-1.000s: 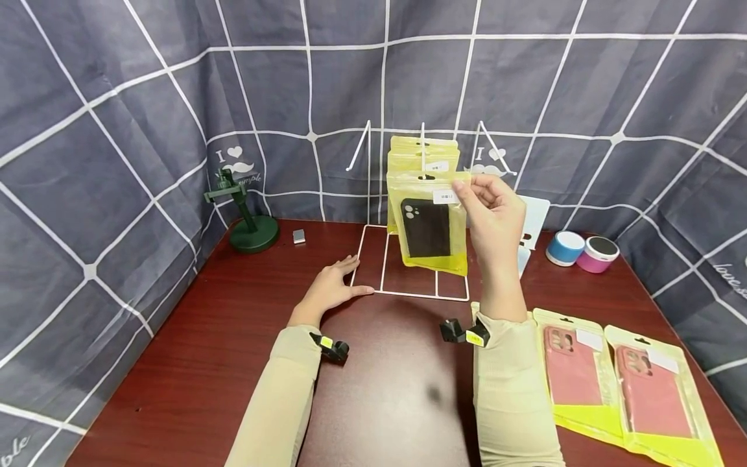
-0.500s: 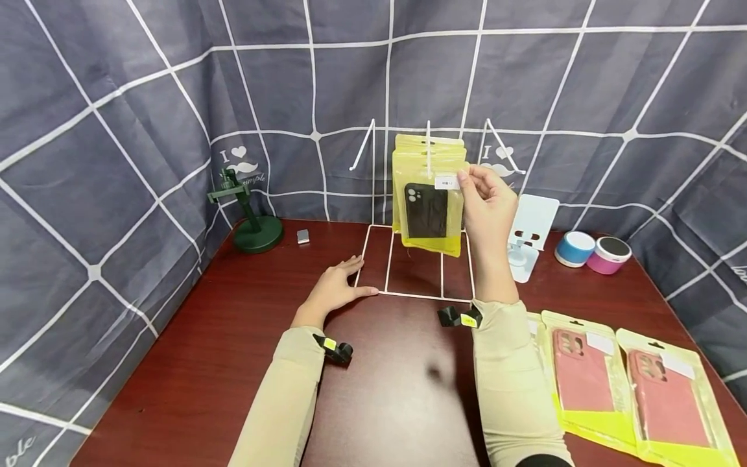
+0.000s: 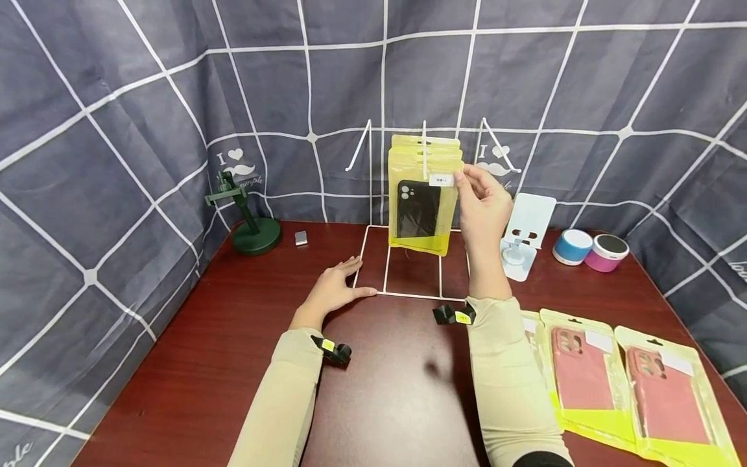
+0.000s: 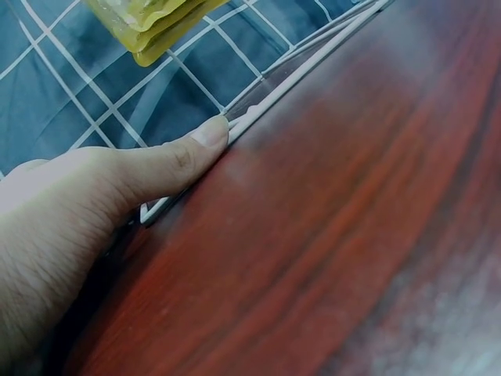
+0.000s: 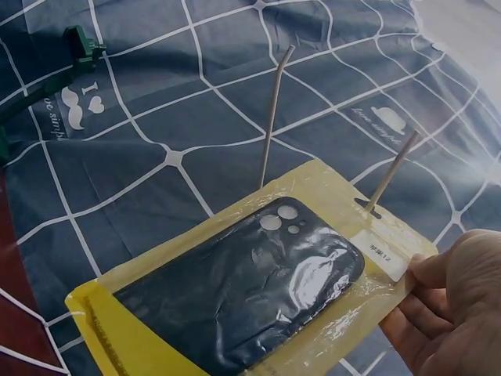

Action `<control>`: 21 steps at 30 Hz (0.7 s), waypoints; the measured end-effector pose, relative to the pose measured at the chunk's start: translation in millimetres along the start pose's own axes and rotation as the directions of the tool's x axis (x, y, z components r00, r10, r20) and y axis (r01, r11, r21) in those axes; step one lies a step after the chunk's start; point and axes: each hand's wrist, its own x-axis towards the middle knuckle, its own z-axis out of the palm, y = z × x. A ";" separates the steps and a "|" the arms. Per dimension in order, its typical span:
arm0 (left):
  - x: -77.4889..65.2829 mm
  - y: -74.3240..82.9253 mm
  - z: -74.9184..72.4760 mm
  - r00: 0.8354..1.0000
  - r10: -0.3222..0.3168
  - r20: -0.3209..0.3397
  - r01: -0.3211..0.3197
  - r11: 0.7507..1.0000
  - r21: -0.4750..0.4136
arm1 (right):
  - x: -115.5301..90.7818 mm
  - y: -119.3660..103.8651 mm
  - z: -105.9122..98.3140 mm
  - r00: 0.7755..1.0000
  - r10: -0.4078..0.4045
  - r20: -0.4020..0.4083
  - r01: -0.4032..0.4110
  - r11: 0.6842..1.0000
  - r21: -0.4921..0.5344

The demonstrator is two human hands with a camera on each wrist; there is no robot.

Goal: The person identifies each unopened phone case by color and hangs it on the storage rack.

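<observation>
We slid the bag (image 3: 421,211) back along the hook (image 3: 424,155), our right hand (image 3: 487,205) clamping its edge between thumb and fingers; bracing the rack (image 3: 408,296) with left hand (image 3: 330,290) fingers apart seemed wise.

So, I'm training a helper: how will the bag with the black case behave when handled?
The bag likely flexes at its thin margins, while the black case inside probably keeps the middle fairly stiff. Its shiny surface may be slippery.
</observation>
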 end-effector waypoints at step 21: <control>-2.2 1.7 1.2 0.999 0.036 -0.008 -0.037 0.999 -0.007 | -10.6 -48.9 -123.7 0.783 0.250 0.570 0.058 0.882 -0.467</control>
